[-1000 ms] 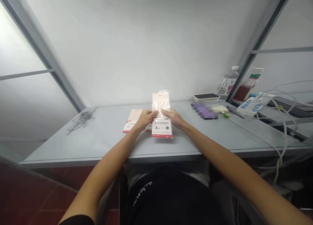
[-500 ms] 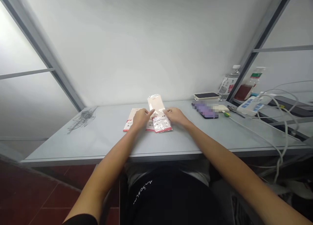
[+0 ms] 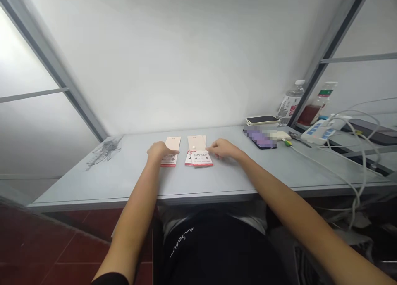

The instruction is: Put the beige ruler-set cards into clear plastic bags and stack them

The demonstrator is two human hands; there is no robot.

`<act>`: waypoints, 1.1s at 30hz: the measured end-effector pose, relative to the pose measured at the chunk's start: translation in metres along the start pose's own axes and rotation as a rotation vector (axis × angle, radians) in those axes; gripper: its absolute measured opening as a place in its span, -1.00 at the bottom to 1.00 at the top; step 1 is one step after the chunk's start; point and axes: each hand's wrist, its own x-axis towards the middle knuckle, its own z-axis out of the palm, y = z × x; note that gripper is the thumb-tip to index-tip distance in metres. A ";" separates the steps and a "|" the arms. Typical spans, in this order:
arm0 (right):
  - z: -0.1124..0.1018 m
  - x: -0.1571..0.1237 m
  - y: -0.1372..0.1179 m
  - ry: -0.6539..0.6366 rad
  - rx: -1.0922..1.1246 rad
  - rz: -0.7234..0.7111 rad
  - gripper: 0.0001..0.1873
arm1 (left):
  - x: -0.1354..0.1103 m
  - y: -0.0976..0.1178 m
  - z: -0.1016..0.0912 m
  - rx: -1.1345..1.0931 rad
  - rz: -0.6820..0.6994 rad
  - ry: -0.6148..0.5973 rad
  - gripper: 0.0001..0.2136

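Note:
Two small stacks of flat clear packets with pink card inserts and red-edged white labels lie on the grey table (image 3: 217, 181). My left hand (image 3: 159, 150) rests on the left packet (image 3: 171, 150), fingers curled over its near part; a grip on it cannot be made out. The middle packets (image 3: 197, 151) lie flat, one atop another. My right hand (image 3: 222, 148) lies on the table just right of them, fingers loosely stretched toward their edge, holding nothing.
A phone (image 3: 262, 120) on a box, a blurred purple item (image 3: 259, 137) and a small white adapter (image 3: 283, 135) lie at the back right. Two bottles (image 3: 290, 102) stand by the frame post. A power strip (image 3: 319, 132) and white cables (image 3: 350, 169) trail off the right edge.
The packet held upright in both hands a second ago has been laid flat on the middle stack. My left hand moved left onto the left packet; my right hand let go.

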 end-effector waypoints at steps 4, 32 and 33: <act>-0.012 0.005 0.007 0.121 -0.077 0.045 -0.68 | -0.002 0.000 -0.002 -0.029 -0.026 -0.017 -0.54; -0.022 0.007 0.009 0.527 0.142 -0.035 -0.73 | -0.020 0.026 0.015 -0.838 0.560 -0.037 -0.59; -0.018 0.007 0.005 0.566 0.153 -0.060 -0.75 | -0.025 0.030 0.018 -0.851 0.594 -0.080 -0.62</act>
